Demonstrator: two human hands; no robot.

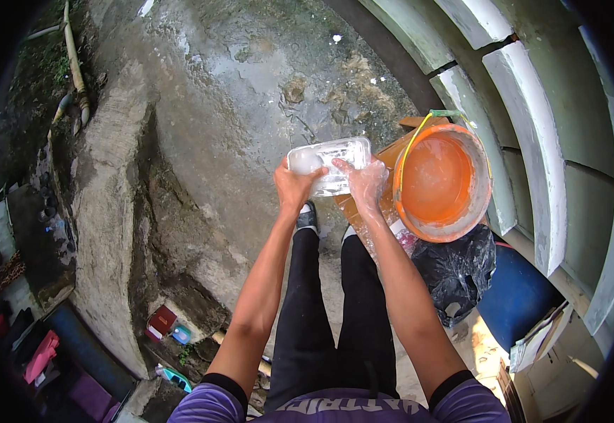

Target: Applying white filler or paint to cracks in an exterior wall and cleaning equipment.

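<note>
Between my two hands is a clear plastic food tray [332, 151], held out in front of me above the ground. Whitish, milky wet stuff lies in it and smears its walls. My left hand [296, 185] grips its left side, thumb laid over the inside. On the right side my right hand [365, 180] clasps it, thumb also inside; white residue coats that hand and wrist. Just right of my right hand stands an orange bucket [437, 180] with a yellow handle and green grip, holding cloudy liquid and crusted white along its rim.
Under the bucket is a wooden bench [384, 204]. A black plastic bag [455, 271] hangs beside it, next to a blue drum [515, 296]. Pale curved ledges [532, 141] line the right. A low concrete wall [106, 211] runs on the left of the wet concrete floor [215, 113].
</note>
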